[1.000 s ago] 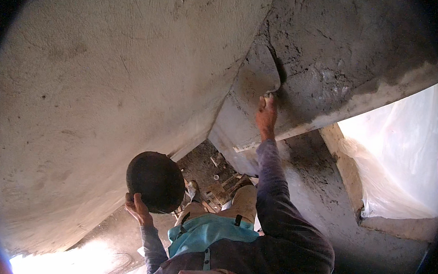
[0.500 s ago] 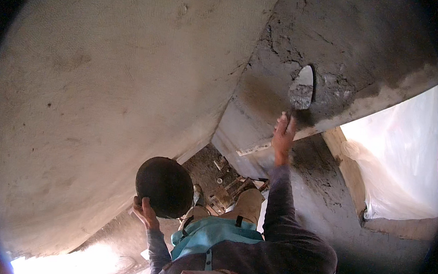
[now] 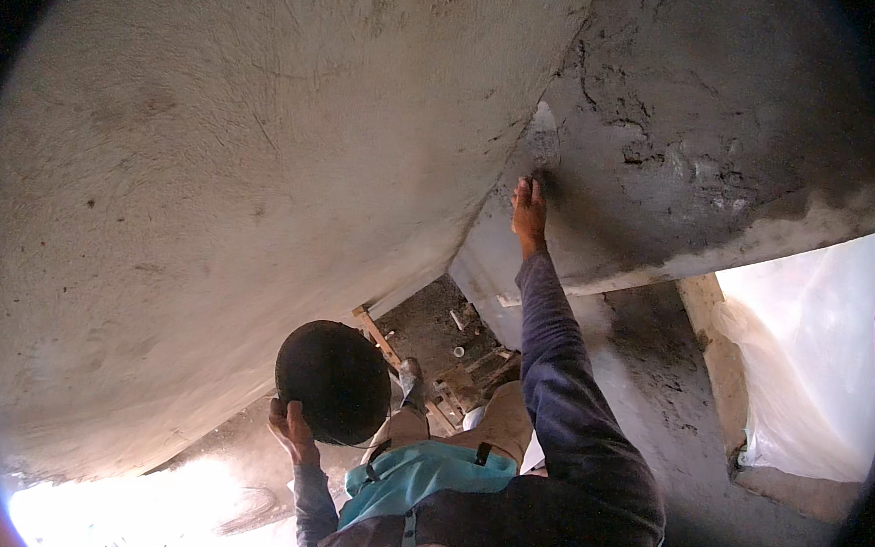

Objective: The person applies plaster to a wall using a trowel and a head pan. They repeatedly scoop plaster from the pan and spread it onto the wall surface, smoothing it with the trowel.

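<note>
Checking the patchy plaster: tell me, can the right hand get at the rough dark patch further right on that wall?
Probably yes: the right hand already rests on that wall, the rough dark patch lies beside it, and nothing stands between.

Broad pale plastered wall (image 3: 192, 188) across the left, smooth with fine trowel marks. Rough, darker grey surface (image 3: 727, 121) at upper right (patchy, cracked, still wet-looking). Bright white plastic sheet (image 3: 812, 367) over an opening at right, beside a bare brick edge (image 3: 719, 341). Far below, wooden planks (image 3: 379, 335) and rubble on a dusty floor (image 3: 434, 323). Glare of sunlight (image 3: 143, 506) at lower left.
</note>
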`<state>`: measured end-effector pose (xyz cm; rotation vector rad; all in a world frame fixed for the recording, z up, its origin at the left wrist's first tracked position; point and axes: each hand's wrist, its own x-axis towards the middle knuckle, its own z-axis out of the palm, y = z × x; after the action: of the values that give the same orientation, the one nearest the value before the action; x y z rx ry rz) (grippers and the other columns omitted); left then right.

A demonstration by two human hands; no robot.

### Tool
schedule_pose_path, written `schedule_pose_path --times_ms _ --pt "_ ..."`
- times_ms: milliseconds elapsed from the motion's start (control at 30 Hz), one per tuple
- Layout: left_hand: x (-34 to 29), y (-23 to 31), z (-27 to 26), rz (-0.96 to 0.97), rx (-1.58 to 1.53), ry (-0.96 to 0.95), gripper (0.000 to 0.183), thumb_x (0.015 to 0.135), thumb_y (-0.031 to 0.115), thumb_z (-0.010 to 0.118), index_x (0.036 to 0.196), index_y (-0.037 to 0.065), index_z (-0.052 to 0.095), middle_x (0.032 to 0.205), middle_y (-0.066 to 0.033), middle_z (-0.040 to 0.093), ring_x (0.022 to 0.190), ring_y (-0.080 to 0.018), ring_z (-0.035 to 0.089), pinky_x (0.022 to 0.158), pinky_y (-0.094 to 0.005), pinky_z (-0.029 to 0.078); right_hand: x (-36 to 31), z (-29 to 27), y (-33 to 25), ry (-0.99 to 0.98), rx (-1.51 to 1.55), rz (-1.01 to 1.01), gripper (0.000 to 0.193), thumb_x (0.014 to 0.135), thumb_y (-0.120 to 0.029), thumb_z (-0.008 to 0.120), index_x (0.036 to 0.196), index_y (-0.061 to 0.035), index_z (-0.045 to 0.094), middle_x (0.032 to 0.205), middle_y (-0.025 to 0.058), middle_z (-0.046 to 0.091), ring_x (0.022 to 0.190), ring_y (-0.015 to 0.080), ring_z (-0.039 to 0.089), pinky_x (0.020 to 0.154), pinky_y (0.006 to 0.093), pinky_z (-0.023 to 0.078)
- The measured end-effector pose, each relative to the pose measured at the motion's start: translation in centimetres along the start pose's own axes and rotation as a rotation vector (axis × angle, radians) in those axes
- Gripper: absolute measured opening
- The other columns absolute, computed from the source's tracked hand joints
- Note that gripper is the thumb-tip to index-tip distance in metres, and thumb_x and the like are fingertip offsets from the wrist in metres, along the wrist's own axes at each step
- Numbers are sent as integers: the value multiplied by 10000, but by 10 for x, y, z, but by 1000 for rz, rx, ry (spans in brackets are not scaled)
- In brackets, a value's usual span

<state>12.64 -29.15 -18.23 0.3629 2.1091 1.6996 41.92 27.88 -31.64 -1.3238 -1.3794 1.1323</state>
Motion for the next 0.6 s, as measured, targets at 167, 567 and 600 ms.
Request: schedule_pose_path --times_ms 167,567,600 --pt "-2 4 -6 -77 120 14 107 873 137 615 872 41 568 804 27 558 741 -93 476 669 -275 403 -9 -2 80 52 -381 -274 473 1087 -303 484 1427 25 505 1380 321 565 1219 463 605 1023 507 510" --pt "-7 16 10 35 -51 -116 194 900 186 661 835 98 501 759 65 433 696 -57 376 605 -263 320 -126 -95 -42 385 -892 -374 403 1035 -405 555 1209 -55 653 1125 233 680 1078 405 649 877 515 526" --pt "-7 15 14 49 -59 -109 196 901 180 662 832 101 497 759 65 434 690 -56 371 599 -262 315 -130 -109 -72 400 -960 -385 403 1034 -405 552 1222 -65 660 1126 232 687 1084 395 655 870 515 529"
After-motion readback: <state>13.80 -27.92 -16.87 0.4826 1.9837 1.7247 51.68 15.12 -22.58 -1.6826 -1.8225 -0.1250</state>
